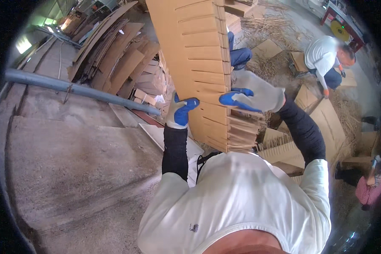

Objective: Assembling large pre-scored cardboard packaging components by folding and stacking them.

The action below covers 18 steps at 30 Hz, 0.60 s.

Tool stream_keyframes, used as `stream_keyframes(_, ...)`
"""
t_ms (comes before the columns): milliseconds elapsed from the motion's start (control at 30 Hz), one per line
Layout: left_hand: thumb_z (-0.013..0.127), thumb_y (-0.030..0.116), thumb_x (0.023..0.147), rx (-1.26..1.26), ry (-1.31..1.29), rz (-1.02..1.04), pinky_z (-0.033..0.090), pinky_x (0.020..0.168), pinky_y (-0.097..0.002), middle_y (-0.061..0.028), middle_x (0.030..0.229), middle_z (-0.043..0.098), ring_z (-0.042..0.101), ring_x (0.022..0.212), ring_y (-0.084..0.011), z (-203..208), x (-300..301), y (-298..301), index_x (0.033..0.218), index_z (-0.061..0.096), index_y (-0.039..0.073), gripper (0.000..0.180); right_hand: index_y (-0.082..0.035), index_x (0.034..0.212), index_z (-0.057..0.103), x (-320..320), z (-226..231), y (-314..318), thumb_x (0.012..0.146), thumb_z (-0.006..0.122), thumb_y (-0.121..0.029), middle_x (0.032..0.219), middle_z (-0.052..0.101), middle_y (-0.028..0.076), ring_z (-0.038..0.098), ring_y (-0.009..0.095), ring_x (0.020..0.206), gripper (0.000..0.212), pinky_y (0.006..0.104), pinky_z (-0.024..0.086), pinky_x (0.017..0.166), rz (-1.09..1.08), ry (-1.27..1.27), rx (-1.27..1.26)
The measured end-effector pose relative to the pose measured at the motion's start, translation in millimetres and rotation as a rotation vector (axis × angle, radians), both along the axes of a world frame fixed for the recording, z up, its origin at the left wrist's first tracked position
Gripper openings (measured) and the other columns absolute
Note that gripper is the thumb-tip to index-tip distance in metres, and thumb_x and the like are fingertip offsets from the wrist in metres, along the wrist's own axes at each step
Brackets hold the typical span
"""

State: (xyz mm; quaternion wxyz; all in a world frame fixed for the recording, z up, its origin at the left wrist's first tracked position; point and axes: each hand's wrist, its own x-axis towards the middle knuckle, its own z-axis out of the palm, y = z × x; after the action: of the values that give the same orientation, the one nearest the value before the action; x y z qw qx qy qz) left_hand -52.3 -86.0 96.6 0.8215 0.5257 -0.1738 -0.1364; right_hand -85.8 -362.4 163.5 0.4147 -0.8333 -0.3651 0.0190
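A tall stack of slotted brown cardboard sheets (199, 55) stands upright in front of me, with rows of short cuts along its right side. My left hand (180, 112), in a grey glove with a blue coating, grips the stack's left edge, thumb against the front face. At the right edge, my gloved right hand (256, 93) is closed on the edge strips, its blue fingertips touching the front sheet. Just below that hand, loosened cardboard strips (243, 131) jut out from the stack, partly blurred. The far side of the stack is hidden.
Large cardboard sheets (114, 59) lean in a pile at the left, behind a grey pipe (80, 88). Scrap strips (275, 27) litter the floor at right. A co-worker (326, 57) bends over cardboard there; another person in pink (370, 186) is at the far right.
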Motion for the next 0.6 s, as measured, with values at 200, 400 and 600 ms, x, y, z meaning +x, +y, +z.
stream_keyframes(200, 0.070, 0.031, 0.081, -0.368, 0.114, -0.221, 0.048, 0.098, -0.0432, -0.0152, 0.130, 0.055, 0.058, 0.113, -0.0302, -35.9, 5.8, -17.0, 0.137, 0.042, 0.002, 0.068, 0.006, 0.085, 0.062, -16.8, 10.7, 6.4, 0.086, 0.055, -0.027, 0.076, 0.060, 0.016, 0.056, 0.023, 0.066, 0.033, 0.0331, 0.045, 0.064, 0.033, 0.151, 0.307)
stream_keyframes(400, 0.067, 0.015, 0.076, -0.350, 0.141, -0.116, 0.044, 0.103, -0.0492, -0.0198, 0.133, 0.050, 0.054, 0.120, -0.0364, -31.9, 12.4, -10.6, 0.142, 0.034, 0.003, 0.075, 0.005, 0.086, 0.063, -28.1, -18.6, 5.6, 0.089, 0.052, -0.026, 0.065, 0.060, 0.010, 0.055, 0.017, 0.058, 0.033, 0.0289, 0.043, 0.057, -0.263, -0.015, 0.405)
stream_keyframes(600, 0.069, 0.018, 0.072, -0.122, 0.054, 0.139, 0.049, 0.098, -0.0458, -0.0172, 0.130, 0.054, 0.057, 0.116, -0.0333, -44.8, 30.9, 40.6, 0.139, 0.039, 0.003, 0.074, 0.004, 0.104, 0.064, -32.3, -22.8, -27.3, 0.095, 0.053, -0.024, 0.077, 0.068, 0.012, 0.064, 0.014, 0.067, 0.031, 0.0265, 0.051, 0.062, -0.467, 0.336, 0.735)
